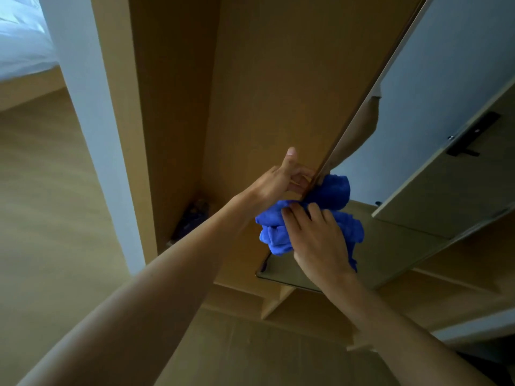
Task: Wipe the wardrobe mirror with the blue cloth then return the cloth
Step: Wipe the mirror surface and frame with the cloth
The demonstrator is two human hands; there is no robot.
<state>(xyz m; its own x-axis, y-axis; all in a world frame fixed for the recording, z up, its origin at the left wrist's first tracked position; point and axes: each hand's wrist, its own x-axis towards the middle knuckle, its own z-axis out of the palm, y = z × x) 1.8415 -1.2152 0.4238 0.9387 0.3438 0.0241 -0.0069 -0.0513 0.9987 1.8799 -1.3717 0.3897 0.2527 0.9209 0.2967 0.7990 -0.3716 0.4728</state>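
The wardrobe mirror (423, 112) is a tall panel on an opened wooden door, running from upper right down to its bottom edge near the centre. My right hand (317, 240) presses the bunched blue cloth (271, 232) against the lower part of the glass. The cloth's reflection shows as a blue patch just above it. My left hand (281, 182) grips the mirror door's left edge, thumb up, fingers curled around it, right beside the cloth.
The open wardrobe interior (262, 93) stands behind the door, with a dark bundle (192, 218) on its floor. A white wall post (92, 112) rises at left, a bed with white linen (19, 40) beyond. Wooden floor (50, 218) spreads at left and below.
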